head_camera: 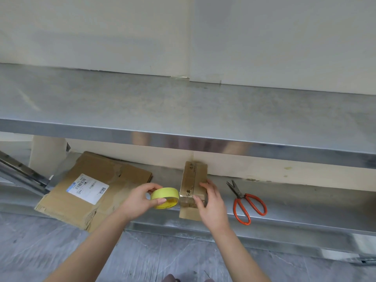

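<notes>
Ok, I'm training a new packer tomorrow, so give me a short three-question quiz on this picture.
1. True or false: the scissors lie on the lower shelf, to the right of the small box.
2. What grips the yellow tape roll? A) the left hand B) the right hand C) neither
3. Fill the gap: the right hand rests on the ____.
Key: 1 true; 2 A; 3 small box.
</notes>
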A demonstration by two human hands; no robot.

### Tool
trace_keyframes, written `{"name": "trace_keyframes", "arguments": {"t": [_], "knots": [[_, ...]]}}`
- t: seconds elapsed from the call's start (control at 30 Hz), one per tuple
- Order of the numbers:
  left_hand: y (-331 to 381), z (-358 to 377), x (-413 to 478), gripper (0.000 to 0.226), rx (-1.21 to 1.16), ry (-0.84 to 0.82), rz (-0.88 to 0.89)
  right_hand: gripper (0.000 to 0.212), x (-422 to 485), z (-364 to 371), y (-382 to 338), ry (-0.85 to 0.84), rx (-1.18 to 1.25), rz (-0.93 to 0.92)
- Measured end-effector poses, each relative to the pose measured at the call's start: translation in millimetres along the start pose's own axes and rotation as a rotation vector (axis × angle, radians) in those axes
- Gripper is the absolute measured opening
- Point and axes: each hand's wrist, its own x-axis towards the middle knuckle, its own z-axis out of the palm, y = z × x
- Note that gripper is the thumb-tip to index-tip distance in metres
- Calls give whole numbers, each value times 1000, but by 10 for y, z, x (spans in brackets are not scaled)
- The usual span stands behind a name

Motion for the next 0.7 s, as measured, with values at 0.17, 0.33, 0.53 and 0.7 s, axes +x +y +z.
{"name": "trace_keyframes", "arguments": {"t": [0.17, 0.33, 0.53, 0.7], "knots": [[-45, -69, 57, 26, -96, -7, -25, 48, 76, 17, 41, -37, 11, -2], [-61, -176, 132, 27, -70, -69, -28, 49, 122, 49, 37, -40, 56, 29], [5, -236, 254, 27, 28, -76, -11, 48, 159, 75, 13, -18, 64, 58], [-35, -256, 244, 27, 229, -52, 42, 48, 170, 67, 14, -32, 41, 84]]}}
